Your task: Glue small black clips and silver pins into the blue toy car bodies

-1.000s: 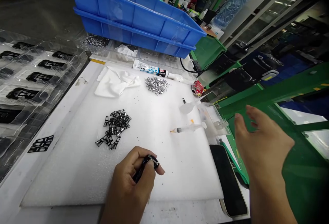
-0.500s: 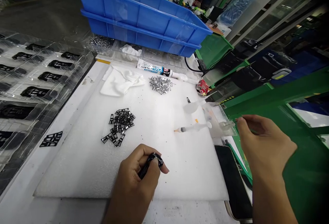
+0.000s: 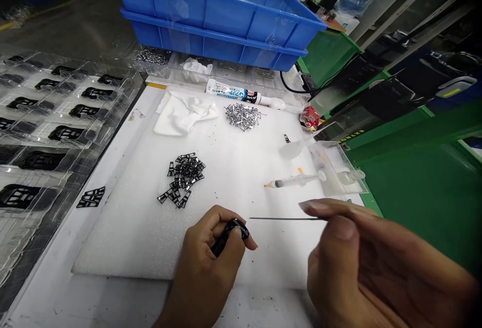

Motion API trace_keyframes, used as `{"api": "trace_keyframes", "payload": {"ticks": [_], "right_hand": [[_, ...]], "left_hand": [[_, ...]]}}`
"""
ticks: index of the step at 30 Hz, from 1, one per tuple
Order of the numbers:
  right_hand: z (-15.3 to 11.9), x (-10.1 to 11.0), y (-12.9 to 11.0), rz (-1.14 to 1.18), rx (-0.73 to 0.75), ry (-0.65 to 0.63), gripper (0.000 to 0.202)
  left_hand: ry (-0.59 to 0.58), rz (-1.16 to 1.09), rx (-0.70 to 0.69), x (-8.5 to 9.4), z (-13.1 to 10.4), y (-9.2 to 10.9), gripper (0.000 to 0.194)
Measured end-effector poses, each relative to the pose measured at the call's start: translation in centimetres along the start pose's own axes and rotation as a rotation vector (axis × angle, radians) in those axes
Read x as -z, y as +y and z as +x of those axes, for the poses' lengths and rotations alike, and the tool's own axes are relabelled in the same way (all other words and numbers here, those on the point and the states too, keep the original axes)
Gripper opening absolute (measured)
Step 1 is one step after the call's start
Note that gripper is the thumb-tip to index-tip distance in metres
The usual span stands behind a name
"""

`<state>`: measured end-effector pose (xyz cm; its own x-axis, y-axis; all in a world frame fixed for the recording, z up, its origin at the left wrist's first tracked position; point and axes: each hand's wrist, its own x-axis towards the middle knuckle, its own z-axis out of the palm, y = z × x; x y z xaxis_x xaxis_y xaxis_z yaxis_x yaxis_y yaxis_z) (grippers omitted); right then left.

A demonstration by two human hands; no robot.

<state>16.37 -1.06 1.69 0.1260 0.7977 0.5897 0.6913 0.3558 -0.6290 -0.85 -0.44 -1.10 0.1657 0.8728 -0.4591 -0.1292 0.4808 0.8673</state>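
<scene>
My left hand [image 3: 213, 262] is closed around a small glossy black curved part [image 3: 230, 235], much of it hidden by the fingers. My right hand [image 3: 361, 262] pinches a thin dark rod [image 3: 282, 218] between thumb and forefinger. The rod lies level and points left, its tip just short of the left hand and not touching the black part. Beyond the left hand, a pile of small black frame-shaped pieces [image 3: 184, 175] rests on the white foam sheet [image 3: 131, 237]. A syringe with an orange tip [image 3: 295, 181] lies above the rod.
Silvery small parts [image 3: 243, 116], a white cloth [image 3: 183, 112] and a glue tube [image 3: 233, 92] lie toward the back. Blue bins [image 3: 222, 21] stand behind. Transparent trays [image 3: 68, 134] with black parts line the left. A transparent box [image 3: 335, 167] holds a small bottle [image 3: 350, 176].
My right hand has come from beside the transparent box leftward and nearer to me, the thin rod now plainly visible in it. My left hand keeps its hold; the view has shifted slightly.
</scene>
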Motion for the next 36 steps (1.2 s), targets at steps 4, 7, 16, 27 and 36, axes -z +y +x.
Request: {"api": "trace_keyframes", "payload": {"ticks": [4, 7, 16, 27, 36], "right_hand": [[0.5, -1.5, -0.5, 0.053, -0.023, 0.017, 0.029], [0.7, -2.0, -0.5, 0.081, -0.037, 0.007, 0.026], [0.5, -2.1, -0.5, 0.092, 0.009, -0.034, 0.03], [-0.3, -1.9, -0.8, -0.001, -0.13, 0.033, 0.014], [0.0, -1.3, 0.1, 0.021, -0.035, 0.04, 0.019]], "left_hand": [[-0.002, -0.002, 0.001, 0.0, 0.0, 0.0, 0.021], [0.005, -0.007, 0.011, 0.0, -0.1, 0.2, 0.021], [0.022, -0.009, 0.004, -0.2, -0.1, 0.4, 0.02], [0.002, 0.0, 0.006, 0.0, -0.1, 0.1, 0.019], [0.028, -0.03, 0.018, -0.2, 0.0, 0.2, 0.019]]}}
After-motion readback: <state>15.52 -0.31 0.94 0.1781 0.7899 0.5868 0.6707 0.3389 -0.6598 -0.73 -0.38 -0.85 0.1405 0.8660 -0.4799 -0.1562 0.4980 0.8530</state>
